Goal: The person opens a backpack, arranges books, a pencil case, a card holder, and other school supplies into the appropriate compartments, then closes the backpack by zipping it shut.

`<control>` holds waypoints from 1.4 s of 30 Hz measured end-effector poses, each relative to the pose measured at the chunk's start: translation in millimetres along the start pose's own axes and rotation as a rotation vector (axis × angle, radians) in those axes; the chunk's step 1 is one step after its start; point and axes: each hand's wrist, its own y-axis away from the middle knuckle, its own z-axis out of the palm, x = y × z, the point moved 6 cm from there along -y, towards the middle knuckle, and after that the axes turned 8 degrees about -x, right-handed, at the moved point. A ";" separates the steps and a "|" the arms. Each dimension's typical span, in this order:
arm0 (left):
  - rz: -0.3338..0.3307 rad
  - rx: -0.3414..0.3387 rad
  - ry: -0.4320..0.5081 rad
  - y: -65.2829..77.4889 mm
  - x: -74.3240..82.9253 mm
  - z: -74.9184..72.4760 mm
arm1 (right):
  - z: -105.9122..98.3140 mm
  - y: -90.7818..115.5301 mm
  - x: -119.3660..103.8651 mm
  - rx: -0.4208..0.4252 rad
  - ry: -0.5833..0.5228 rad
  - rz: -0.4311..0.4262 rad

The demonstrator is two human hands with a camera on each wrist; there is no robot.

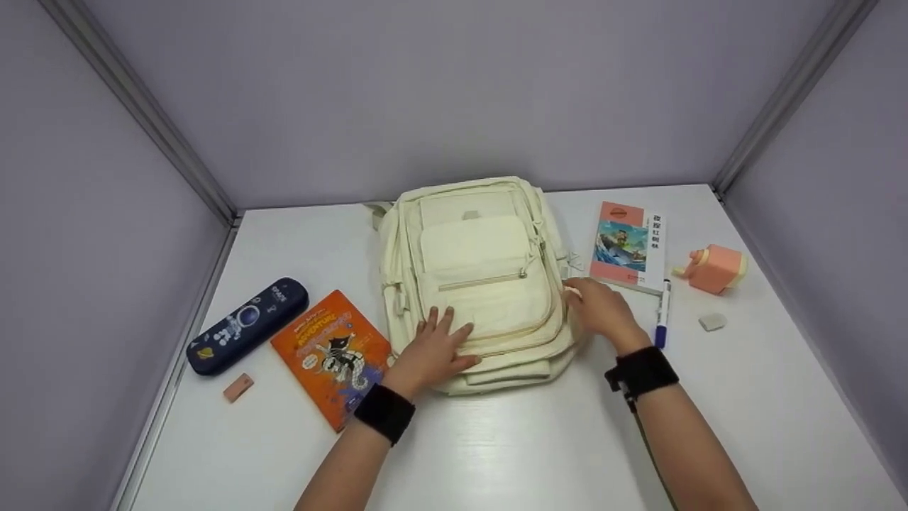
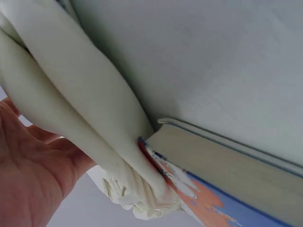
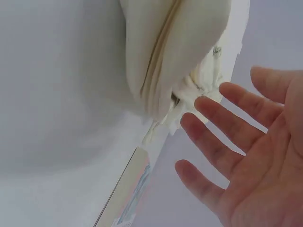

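A cream backpack [image 1: 475,248] lies flat on the white table with its front pockets and zips facing up. My left hand [image 1: 434,355] rests with spread fingers on its lower left front. In the left wrist view that hand [image 2: 33,161] lies along the bag's pale fabric [image 2: 80,90], beside the thick edge of a book [image 2: 222,161]. My right hand [image 1: 603,312] is at the bag's right side, fingertips right at its edge. The right wrist view shows this hand [image 3: 255,146] with fingers extended and apart, nothing in its palm, beside the bag's folds [image 3: 165,61].
Left of the bag are an orange book [image 1: 333,355], a navy pencil case [image 1: 248,326] and a pink eraser [image 1: 238,387]. To the right are a pink-and-white book [image 1: 628,245], a marker [image 1: 663,312], a pencil sharpener [image 1: 715,268] and a grey eraser [image 1: 712,322]. Panels enclose the table.
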 end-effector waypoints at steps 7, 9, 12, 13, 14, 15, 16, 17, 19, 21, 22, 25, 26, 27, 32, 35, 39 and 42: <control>-0.004 0.002 -0.026 -2.7 0.5 4.2 | -13.3 -32.2 38.1 0.014 -0.004 0.065; -0.008 -0.009 -0.035 -3.6 0.2 6.1 | -10.1 -39.1 42.0 -0.017 -0.034 0.054; -0.022 -0.020 -0.041 -4.0 -0.3 7.3 | -4.8 -46.4 42.7 -0.061 -0.097 0.037; -0.024 -0.020 -0.039 -3.7 -0.3 7.6 | -3.3 -47.9 42.6 -0.067 -0.110 0.033; -0.025 -0.020 -0.036 -3.4 -0.2 7.8 | -2.0 -49.2 42.8 -0.071 -0.126 0.033; -0.027 -0.022 -0.031 -3.0 0.1 8.1 | -0.7 -50.6 43.3 -0.074 -0.134 0.030; -0.028 -0.025 -0.027 -2.7 0.3 8.4 | 0.4 -51.7 44.0 -0.074 -0.140 0.032; -0.027 -0.028 -0.020 -2.4 0.6 8.6 | 1.6 -52.9 45.3 -0.071 -0.143 0.034; -0.023 -0.031 -0.008 -1.7 1.2 9.1 | 2.9 -55.1 48.3 -0.053 -0.150 0.042; -0.025 -0.031 -0.002 -1.5 1.0 9.3 | 3.2 -57.1 50.2 -0.030 -0.164 0.054; -0.027 -0.030 -0.002 -1.6 0.7 9.2 | 3.0 -58.0 50.6 -0.016 -0.168 0.059; -0.029 -0.018 0.001 -1.8 0.0 8.6 | 1.6 -60.6 49.9 0.018 -0.165 0.058; -0.031 -0.018 0.002 -2.0 -0.4 8.5 | 1.4 -61.5 49.5 0.023 -0.167 0.058; -0.033 -0.017 0.006 -2.0 -0.7 8.4 | 1.3 -62.3 49.3 0.027 -0.167 0.057; -0.023 -0.002 0.032 -2.1 -0.3 6.7 | 0.8 -66.0 46.8 0.020 -0.148 0.009; -0.016 0.000 0.034 -2.5 -0.1 6.9 | 2.3 -68.1 46.5 -0.010 -0.109 -0.023; -0.018 -0.005 0.032 -2.0 -0.8 8.1 | 3.4 -71.0 48.3 -0.004 -0.055 -0.032; -0.019 -0.002 0.035 -1.1 -1.7 7.9 | 2.3 -70.6 48.7 0.059 -0.036 -0.028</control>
